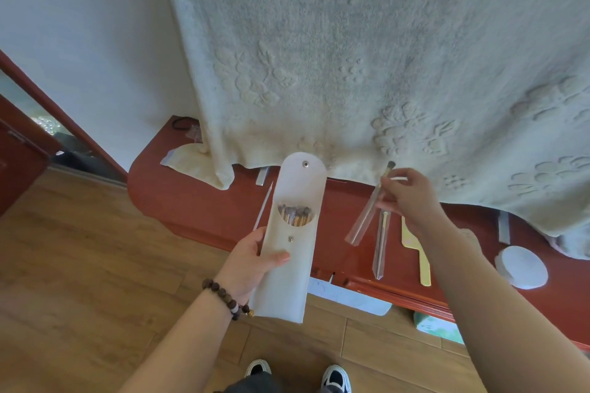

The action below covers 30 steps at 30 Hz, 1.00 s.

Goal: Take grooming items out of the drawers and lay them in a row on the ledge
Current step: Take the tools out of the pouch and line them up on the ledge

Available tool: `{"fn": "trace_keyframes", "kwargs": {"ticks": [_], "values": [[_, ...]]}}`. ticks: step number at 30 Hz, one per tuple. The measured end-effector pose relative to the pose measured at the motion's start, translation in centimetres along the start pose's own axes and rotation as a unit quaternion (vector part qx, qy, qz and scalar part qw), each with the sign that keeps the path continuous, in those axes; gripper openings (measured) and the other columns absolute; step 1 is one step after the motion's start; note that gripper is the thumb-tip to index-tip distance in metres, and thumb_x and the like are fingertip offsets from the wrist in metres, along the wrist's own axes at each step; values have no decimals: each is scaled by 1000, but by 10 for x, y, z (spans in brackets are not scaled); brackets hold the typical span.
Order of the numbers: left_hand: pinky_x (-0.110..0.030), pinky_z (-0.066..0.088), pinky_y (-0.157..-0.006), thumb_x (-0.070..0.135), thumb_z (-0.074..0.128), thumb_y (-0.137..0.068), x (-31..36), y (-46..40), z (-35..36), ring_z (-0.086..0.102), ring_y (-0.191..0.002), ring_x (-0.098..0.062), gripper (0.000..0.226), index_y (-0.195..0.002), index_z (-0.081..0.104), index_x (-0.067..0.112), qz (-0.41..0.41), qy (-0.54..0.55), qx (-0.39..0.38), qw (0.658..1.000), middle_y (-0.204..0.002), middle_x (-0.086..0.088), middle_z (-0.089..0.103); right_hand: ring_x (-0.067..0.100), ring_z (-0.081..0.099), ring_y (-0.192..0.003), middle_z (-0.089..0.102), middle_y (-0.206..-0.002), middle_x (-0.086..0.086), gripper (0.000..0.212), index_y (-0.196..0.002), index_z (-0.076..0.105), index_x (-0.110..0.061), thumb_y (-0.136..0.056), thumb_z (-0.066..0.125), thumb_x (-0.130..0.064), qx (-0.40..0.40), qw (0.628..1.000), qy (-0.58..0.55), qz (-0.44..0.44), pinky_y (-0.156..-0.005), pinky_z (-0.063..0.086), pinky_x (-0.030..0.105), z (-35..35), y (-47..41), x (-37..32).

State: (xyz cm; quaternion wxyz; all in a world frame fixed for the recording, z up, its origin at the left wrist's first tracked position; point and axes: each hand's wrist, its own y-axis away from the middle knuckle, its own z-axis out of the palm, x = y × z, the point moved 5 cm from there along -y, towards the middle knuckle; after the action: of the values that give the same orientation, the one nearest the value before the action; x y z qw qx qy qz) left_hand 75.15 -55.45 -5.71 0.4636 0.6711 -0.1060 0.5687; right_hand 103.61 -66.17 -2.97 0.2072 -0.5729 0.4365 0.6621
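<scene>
Head view, looking down over both forearms at a red-brown ledge that runs along a wall, with wood floor below it. A pale embossed cloth hangs down the wall and drapes onto the back of the ledge.

The left hand, with a bead bracelet at the wrist, grips a long cream pouch around its lower half, thumb across the front. The pouch is held upright in the air in front of the ledge with its snap flap standing open. Brush tips show bunched in its mouth.

The right hand pinches a thin brush in a clear sleeve near its top end, fingers curled round it. It hangs slanted above the ledge, just beside the row.

Already lying on the ledge, side by side: another sleeved brush, a flat gold comb, and a stack of round white cotton pads. A thin white pencil lies left of the pouch.

The brush is probably very light and stiff, and its plastic sleeve may be slick, so a pinch at mid-length would steady it best. The pouch looks soft and floppy, so it is best held around the middle where the brushes stiffen it.
</scene>
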Motion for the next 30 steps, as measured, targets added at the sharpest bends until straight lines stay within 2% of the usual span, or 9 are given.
{"fn": "trace_keyframes", "kwargs": {"ticks": [6,11,15,17,19,22,23,25,30], "values": [[-60,52,-86,19,78,-66,-3,-4,-3,68,-99,-35,54,-117,59,14,-10,16,18,1000,-109,-10,71,20,61,-54,63,-64,13,8,-86,64,0,-81,71,0,1,988,145,47,-55,58,31,9,-21,64],[-55,55,-83,22,82,-60,-3,-5,-7,69,-98,-34,58,-114,61,14,-6,13,25,1000,-107,-9,72,21,62,-57,68,-72,15,13,-89,63,1,-81,72,-5,8,969,243,34,-65,60,38,13,-28,80],[-50,56,-79,6,77,-76,-6,-6,-13,70,-95,-32,42,-114,61,15,-12,7,42,999,-105,-7,73,25,59,-93,63,-106,11,32,-108,60,-10,-82,72,-23,39,914,398,-64,-74,43,30,12,-25,67],[-49,56,-78,6,75,-78,-7,-6,-15,70,-94,-31,40,-114,61,15,-14,4,51,999,-106,-7,73,28,45,-122,49,-132,12,46,-128,52,-11,-88,65,-30,17,875,468,-122,-94,39,35,17,-11,66],[-47,57,-76,4,72,-80,-7,-7,-16,70,-94,-30,37,-114,61,15,-14,2,56,998,-106,-7,73,27,19,-143,25,-155,9,63,-145,32,-13,-93,51,-44,-32,809,564,-161,-115,22,37,25,5,80],[-51,56,-80,10,76,-78,-6,-9,-15,69,-96,-32,39,-113,61,17,-11,-4,53,999,-105,-6,73,25,-14,-147,-10,-160,6,88,-152,0,-17,-83,-5,-71,-100,708,683,-152,-120,-1,43,33,22,112],[-54,55,-82,14,77,-75,-6,-10,-14,69,-96,-31,41,-113,61,17,-11,-10,50,999,-106,-5,72,24,-17,-146,-15,-159,5,100,-151,-5,-16,-71,-23,-74,-115,697,694,-142,-120,-4,44,34,25,121],[-57,54,-84,14,77,-77,-6,-12,-12,69,-97,-31,40,-113,61,18,-12,-14,46,999,-107,-5,72,22,-19,-145,-18,-158,5,111,-150,-10,-14,-60,-36,-72,-124,688,704,-127,-119,-6,43,35,28,134],[-59,53,-86,20,77,-73,-5,-13,-3,68,-99,-33,43,-113,62,23,-18,-22,36,999,-109,-5,71,21,-21,-144,-19,-158,8,102,-148,-13,-9,-68,-26,-69,-103,688,711,-103,-119,-9,41,22,27,140]]}}
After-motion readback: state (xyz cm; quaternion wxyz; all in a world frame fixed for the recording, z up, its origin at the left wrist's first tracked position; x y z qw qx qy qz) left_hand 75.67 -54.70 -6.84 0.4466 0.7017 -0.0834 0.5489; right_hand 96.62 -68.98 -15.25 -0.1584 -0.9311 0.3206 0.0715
